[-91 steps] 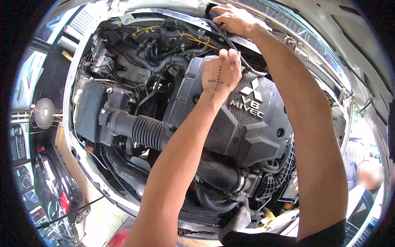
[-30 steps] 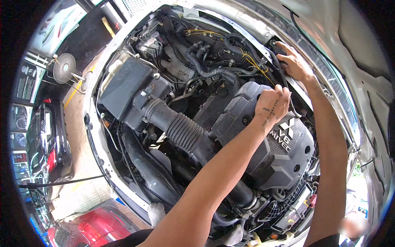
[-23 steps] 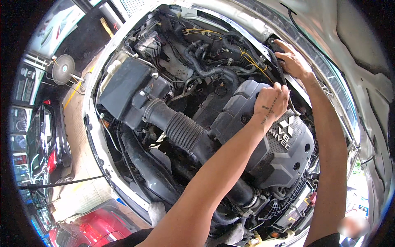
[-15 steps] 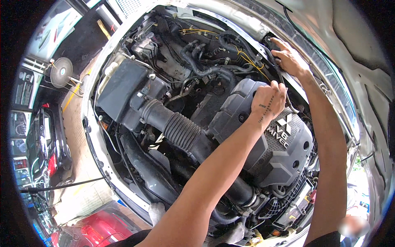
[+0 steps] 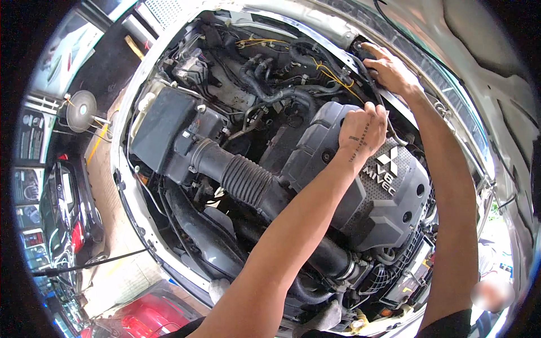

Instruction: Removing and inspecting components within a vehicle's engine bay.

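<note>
My left hand (image 5: 363, 132) is closed at the rear edge of the black engine cover (image 5: 315, 146), next to a black hose (image 5: 397, 135); what its fingertips hold is hidden. Further back, my right hand (image 5: 394, 73) has its fingers curled over a dark part (image 5: 360, 49) in a recess at the base of the windscreen. A yellow wire (image 5: 338, 79) runs just left of both hands. A ribbed intake duct (image 5: 236, 183) joins the black airbox (image 5: 158, 129) at left of the engine bay.
The raised hood (image 5: 493, 84) arches along the right. A person (image 5: 496, 270) is beyond the car at lower right. At left are a fan (image 5: 81, 110) and a dark car (image 5: 73, 214); a red car (image 5: 146, 310) is at lower left. Grey gloves (image 5: 220, 287) lie on the front edge.
Since three seconds ago the view has turned, bringing more of the left side into sight. Both hands stay at much the same spots on the engine, with only slight finger shifts.
</note>
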The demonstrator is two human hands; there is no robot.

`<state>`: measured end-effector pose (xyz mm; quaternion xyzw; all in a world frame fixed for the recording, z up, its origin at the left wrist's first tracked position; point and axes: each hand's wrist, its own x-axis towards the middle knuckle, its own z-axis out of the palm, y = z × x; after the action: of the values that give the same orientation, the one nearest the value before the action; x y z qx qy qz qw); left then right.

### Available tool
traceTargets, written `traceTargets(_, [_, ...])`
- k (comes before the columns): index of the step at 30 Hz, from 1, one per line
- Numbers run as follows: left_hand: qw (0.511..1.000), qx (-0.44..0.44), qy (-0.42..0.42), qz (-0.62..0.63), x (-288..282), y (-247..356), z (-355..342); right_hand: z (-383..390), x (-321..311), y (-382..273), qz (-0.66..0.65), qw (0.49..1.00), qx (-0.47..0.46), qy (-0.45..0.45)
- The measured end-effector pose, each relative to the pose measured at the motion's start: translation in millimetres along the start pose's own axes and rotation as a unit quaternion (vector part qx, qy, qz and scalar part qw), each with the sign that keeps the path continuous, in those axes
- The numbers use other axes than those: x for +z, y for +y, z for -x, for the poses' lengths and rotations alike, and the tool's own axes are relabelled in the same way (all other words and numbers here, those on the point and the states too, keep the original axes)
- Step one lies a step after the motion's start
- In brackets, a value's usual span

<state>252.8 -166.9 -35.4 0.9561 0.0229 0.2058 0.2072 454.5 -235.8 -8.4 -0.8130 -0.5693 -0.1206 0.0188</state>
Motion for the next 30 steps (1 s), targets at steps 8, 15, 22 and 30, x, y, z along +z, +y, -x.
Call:
traceTargets(8, [0.999, -0.004, -0.039, -0.013, -2.9, 4.0, 0.2, 5.9, 4.1, 2.3, 0.006, 1.0, 0.001, 0.019])
traceTargets(15, [0.999, -0.006, -0.03, -0.015, -0.3, 2.9, -0.7, 4.4, 0.1, -0.4, -0.022, 0.999, 0.036, -0.017])
traceTargets(22, [1.0, -0.001, -0.008, -0.01, 1.7, 1.1, -0.5, 6.8, -1.4, -1.6, -0.031, 0.999, 0.012, -0.007])
traceTargets(30, [1.0, 0.002, -0.005, -0.016, 2.8, 4.4, -1.0, 5.9, -2.1, -0.6, -0.002, 1.0, 0.013, -0.02])
